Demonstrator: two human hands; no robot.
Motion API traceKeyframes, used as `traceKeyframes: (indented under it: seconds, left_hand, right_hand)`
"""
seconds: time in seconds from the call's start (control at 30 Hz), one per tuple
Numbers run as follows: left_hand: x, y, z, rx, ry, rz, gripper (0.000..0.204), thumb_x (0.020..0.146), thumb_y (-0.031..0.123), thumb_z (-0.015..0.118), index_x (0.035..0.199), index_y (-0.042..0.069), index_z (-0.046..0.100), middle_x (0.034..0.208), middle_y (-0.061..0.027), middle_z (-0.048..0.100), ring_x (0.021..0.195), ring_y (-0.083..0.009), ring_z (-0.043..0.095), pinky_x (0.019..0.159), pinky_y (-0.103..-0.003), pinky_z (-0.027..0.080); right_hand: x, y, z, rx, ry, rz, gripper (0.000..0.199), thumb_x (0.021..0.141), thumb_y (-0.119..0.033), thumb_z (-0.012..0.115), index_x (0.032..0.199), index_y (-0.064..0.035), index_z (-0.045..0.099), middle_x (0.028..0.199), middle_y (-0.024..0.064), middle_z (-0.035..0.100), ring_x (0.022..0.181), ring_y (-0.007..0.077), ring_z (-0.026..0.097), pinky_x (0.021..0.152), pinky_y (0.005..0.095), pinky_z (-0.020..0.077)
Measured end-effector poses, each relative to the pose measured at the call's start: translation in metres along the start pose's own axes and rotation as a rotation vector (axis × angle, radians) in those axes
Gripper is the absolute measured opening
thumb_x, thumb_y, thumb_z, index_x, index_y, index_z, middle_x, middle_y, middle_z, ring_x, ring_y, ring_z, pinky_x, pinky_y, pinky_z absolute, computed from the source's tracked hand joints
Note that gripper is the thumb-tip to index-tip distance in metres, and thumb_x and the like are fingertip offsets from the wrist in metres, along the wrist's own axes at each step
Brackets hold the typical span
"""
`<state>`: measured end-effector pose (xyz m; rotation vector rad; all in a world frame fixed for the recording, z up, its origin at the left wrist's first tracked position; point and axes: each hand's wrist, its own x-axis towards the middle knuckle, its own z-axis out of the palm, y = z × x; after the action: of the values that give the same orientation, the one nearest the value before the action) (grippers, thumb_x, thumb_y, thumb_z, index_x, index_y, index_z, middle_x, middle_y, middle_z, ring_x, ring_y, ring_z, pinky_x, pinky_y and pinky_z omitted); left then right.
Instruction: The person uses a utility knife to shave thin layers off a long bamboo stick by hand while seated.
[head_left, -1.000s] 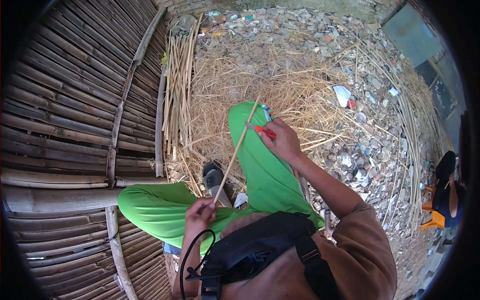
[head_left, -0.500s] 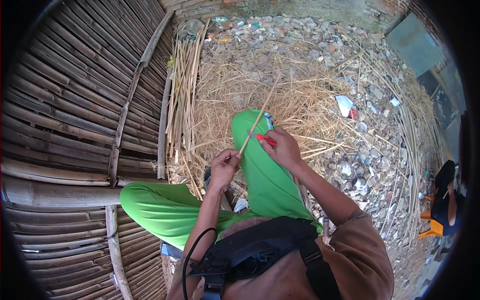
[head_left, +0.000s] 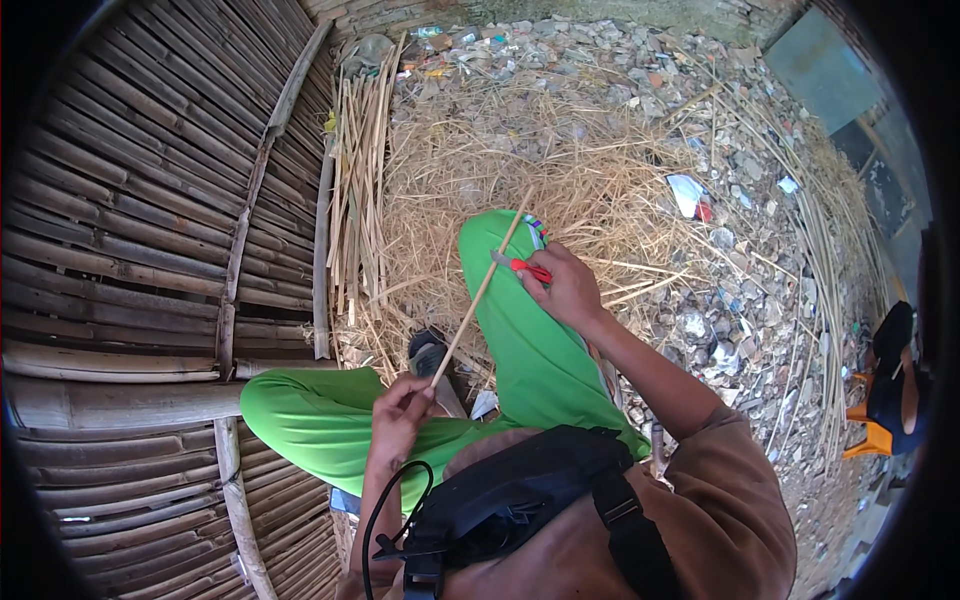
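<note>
A thin bamboo strip [head_left: 470,312] slants up and away from my lap across my raised right knee. Its near end is pinched in my left hand [head_left: 398,415], low over my lap. My right hand [head_left: 568,287] grips the red handle of a small knife [head_left: 530,268] above the green trouser leg [head_left: 530,330]. The knife's short blade lies against the strip, a little below the strip's far end. My right fingers cover part of the handle.
A bundle of split bamboo strips [head_left: 357,190] leans by the bamboo slat wall [head_left: 130,200] at left. Straw-like shavings [head_left: 450,190] cover rubble ahead. Long strips [head_left: 815,260] lie at right, near an orange chair [head_left: 868,430] with a person on it.
My left hand has drawn back toward my body and to the left, pulling the bamboo strip with it under the blade. My right hand and the knife have hardly moved.
</note>
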<state>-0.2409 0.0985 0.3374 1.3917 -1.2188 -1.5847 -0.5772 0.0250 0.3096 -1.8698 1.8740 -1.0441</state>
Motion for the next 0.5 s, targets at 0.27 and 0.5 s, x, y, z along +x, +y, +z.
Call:
traceKeyframes:
  seconds: [0.27,0.5]
  left_hand:
    - [-0.073,0.007,-0.055,-0.032,-0.006,-0.041,0.016,0.097,-0.007,0.062,0.109,-0.002,0.071,0.092,-0.0055,0.065,0.068,-0.0079,0.055,0.057,-0.021,0.042]
    - [-0.098,0.013,-0.078,-0.068,0.033,-0.068,0.016,0.095,-0.008,0.063,0.106,-0.001,0.072,0.092,-0.0057,0.065,0.073,-0.0089,0.056,0.063,-0.022,0.044]
  right_hand:
    - [-0.004,-0.003,0.0,-0.004,0.019,0.023,0.022,0.091,-0.031,0.07,0.093,-0.0097,0.067,0.091,0.0107,0.059,0.079,0.0338,0.066,0.067,0.046,0.0539]
    - [-0.006,0.004,-0.001,0.041,0.077,0.048,0.022,0.091,-0.031,0.07,0.092,-0.0092,0.067,0.091,0.0111,0.06,0.079,0.034,0.066,0.067,0.0466,0.0535]
